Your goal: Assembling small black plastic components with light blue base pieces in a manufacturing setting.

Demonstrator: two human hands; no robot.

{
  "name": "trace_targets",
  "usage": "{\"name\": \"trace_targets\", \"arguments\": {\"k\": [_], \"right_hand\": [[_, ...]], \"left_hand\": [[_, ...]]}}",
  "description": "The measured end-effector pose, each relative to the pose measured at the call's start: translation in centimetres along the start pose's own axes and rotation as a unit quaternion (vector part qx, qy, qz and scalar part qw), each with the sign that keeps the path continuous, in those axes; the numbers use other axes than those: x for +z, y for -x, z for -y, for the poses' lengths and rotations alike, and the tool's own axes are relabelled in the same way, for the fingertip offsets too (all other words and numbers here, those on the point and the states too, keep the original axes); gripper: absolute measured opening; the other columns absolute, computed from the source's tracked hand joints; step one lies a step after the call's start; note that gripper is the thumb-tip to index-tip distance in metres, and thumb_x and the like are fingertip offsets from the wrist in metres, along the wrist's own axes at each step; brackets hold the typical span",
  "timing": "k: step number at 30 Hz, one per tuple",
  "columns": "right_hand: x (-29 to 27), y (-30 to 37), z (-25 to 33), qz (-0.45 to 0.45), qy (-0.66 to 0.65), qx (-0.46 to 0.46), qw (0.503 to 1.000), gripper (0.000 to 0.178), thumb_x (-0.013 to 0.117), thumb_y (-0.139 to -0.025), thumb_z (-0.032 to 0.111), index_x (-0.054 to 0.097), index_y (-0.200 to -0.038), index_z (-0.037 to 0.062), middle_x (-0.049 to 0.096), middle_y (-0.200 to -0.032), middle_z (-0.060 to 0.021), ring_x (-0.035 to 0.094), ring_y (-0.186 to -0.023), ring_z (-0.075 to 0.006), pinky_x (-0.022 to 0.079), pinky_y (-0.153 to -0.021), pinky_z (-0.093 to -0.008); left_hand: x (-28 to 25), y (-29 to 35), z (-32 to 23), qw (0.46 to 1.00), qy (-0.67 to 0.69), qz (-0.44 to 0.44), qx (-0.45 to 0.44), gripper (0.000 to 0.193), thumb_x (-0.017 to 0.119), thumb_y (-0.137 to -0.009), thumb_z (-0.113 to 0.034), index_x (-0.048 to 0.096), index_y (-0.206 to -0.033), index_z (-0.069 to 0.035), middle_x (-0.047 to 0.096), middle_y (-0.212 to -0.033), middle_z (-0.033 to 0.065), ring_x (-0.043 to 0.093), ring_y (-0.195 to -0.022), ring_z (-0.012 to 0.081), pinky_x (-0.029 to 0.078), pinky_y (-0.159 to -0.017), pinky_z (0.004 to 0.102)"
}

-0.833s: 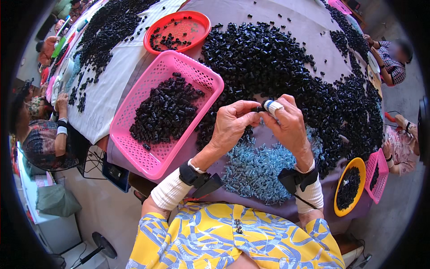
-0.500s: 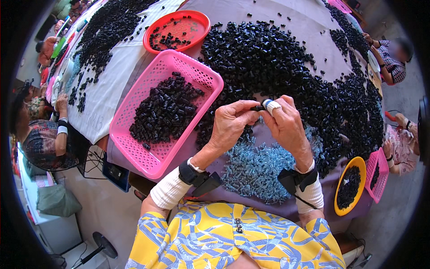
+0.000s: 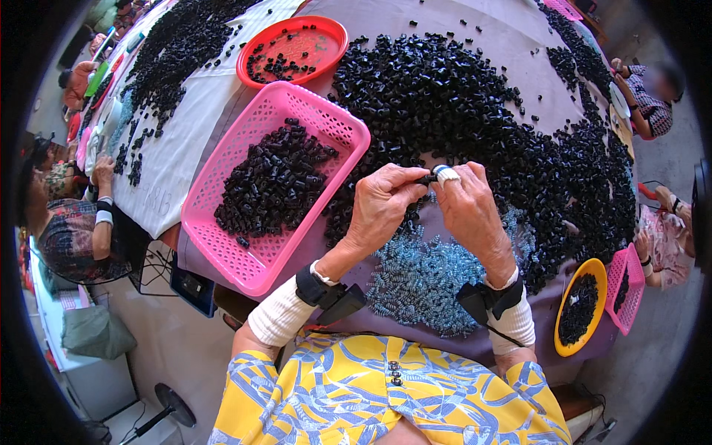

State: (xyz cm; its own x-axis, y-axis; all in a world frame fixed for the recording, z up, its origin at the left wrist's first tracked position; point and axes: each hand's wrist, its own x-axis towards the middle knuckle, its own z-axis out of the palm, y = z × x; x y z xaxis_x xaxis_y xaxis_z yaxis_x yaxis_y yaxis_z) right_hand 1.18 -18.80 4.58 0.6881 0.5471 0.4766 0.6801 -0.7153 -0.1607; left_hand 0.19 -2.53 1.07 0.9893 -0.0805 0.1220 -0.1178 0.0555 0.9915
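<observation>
In front of me, my left hand (image 3: 387, 204) pinches a small black plastic part (image 3: 426, 179) between thumb and fingertips. The fingers of my right hand (image 3: 472, 211) close on the part's other end, and one of them wears a white wrap with blue stripes. Just below both hands spreads a pile of small clear-blue coil springs (image 3: 423, 285). A large heap of black plastic parts (image 3: 437, 96) lies beyond them. Left of my left hand stands a pink perforated basket (image 3: 348, 152) with many black parts in it. Whether a spring sits in the held part is hidden.
Behind the basket is a red tray (image 3: 343, 44) with some black parts. A yellow bowl (image 3: 599, 297) and a smaller pink basket (image 3: 629, 311) stand at the right edge of the cloth-covered table (image 3: 489, 18). Other people work at both sides.
My right hand has shifted slightly and its fingers have turned a little at the black part. My left hand stays nearly in place.
</observation>
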Motion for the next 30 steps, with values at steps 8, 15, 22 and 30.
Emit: {"name": "trace_targets", "arguments": {"k": [8, 15, 22, 30], "right_hand": [[-0.2, -0.2, 0.0, 0.013, 0.0, -0.018, 1.0, 0.012, 0.056, -0.073, -0.001, 0.052, -0.083, -0.0028, 0.055, -0.079, -0.0149, 0.054, -0.077, -0.0284, 0.043, -0.073, -0.0376], [-0.2, 0.0, -0.4, 0.037, -0.033, -0.041, 0.998, 0.012, 0.057, -0.072, -0.001, 0.051, -0.082, -0.0029, 0.053, -0.078, -0.0141, 0.053, -0.078, -0.0283, 0.043, -0.074, -0.0373], [-0.2, 0.1, -0.8, 0.074, -0.024, -0.059, 0.995, 0.009, 0.057, -0.075, 0.0, 0.05, -0.079, -0.0021, 0.052, -0.077, -0.0141, 0.053, -0.077, -0.0283, 0.042, -0.075, -0.0376], [0.3, 0.5, -0.4, 0.026, -0.127, 0.011, 0.991, 0.011, 0.056, -0.083, 0.007, 0.05, -0.079, -0.001, 0.054, -0.076, -0.016, 0.052, -0.075, -0.0316, 0.042, -0.071, -0.0396]], "left_hand": [[0.2, 0.3, -0.5, 0.999, -0.04, -0.005, 0.022, 0.025, 0.059, -0.079, 0.007, 0.067, -0.102, 0.0, 0.061, -0.085, 0.0052, 0.059, -0.073, 0.0095, 0.049, -0.066, 0.0206], [0.4, 0.4, -0.6, 0.977, -0.156, -0.033, 0.14, 0.028, 0.062, -0.073, 0.009, 0.067, -0.099, -0.002, 0.063, -0.082, 0.0082, 0.06, -0.071, 0.0137, 0.048, -0.063, 0.0241], [0.1, 0.3, -0.8, 0.974, -0.172, -0.023, 0.149, 0.021, 0.064, -0.073, 0.004, 0.067, -0.094, 0.001, 0.063, -0.078, 0.0128, 0.062, -0.068, 0.0231, 0.049, -0.062, 0.0298], [-0.2, 0.2, -0.4, 0.985, -0.14, -0.004, 0.104, 0.027, 0.063, -0.073, 0.008, 0.068, -0.098, -0.001, 0.064, -0.083, 0.008, 0.06, -0.072, 0.012, 0.049, -0.063, 0.0227]]}}
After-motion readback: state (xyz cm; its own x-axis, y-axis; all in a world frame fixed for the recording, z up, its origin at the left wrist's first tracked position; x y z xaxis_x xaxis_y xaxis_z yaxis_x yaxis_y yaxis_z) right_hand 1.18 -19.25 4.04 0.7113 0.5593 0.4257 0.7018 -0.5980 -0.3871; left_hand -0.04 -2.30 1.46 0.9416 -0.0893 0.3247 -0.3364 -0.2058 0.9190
